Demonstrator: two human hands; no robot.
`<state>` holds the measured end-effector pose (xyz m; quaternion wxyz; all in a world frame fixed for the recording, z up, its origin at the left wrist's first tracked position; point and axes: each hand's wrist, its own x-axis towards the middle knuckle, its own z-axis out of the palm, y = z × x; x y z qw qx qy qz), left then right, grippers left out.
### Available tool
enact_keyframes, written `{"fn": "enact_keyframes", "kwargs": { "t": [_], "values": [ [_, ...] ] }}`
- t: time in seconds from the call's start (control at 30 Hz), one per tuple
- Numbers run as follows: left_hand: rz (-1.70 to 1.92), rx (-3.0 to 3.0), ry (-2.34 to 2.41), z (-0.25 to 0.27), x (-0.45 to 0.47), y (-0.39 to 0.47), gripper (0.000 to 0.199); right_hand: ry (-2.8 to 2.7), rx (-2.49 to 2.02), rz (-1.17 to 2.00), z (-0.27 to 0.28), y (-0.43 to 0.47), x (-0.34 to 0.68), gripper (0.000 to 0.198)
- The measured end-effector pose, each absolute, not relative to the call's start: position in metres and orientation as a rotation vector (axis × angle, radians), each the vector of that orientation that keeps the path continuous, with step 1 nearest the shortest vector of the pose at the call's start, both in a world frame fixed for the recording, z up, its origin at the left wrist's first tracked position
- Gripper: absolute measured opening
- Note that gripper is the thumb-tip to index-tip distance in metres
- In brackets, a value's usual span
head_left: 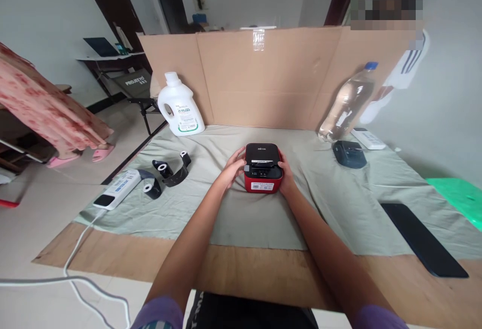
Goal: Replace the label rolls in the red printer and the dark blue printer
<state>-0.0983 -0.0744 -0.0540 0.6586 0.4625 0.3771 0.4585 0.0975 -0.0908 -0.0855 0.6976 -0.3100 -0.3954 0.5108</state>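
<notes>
A small red and black label printer [263,168] sits upright on the grey-green cloth [259,223], with a white label on its near red side. My left hand [232,171] grips its left side, fingers along the edge and partly hidden behind it. On the opposite side my right hand [286,174] holds the printer, its thumb near the top edge. To the left lie black ribbon rolls on white cores, one roll [152,188] standing apart and a loose strip of ribbon [176,177] curling between the others.
At left is a white power strip [117,189] with its cable. A white detergent jug [181,105] and a large clear bottle [348,103] stand before the cardboard screen [263,78]. At right are a dark device [349,154], a black phone-like slab [424,238] and people beyond the screen.
</notes>
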Motion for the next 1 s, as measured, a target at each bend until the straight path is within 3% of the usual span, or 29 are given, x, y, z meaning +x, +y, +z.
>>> {"fn": "enact_keyframes", "kwargs": {
  "t": [0.37, 0.77, 1.0],
  "values": [
    [1.071, 1.049, 0.888, -0.052, -0.093, -0.075, 0.071, -0.829, -0.705, 1.208, -0.085, -0.088, 0.105, 0.056],
    [1.214, 1.107, 1.023, -0.059, -0.086, -0.092, 0.04, -0.848, -0.759, 1.156, -0.095, -0.09, 0.108, 0.049],
    [1.332, 1.552, 1.382, -0.062, -0.135, -0.078, 0.03, -0.849, -0.788, 1.177, -0.094, -0.093, 0.11, 0.047]
  ]
}}
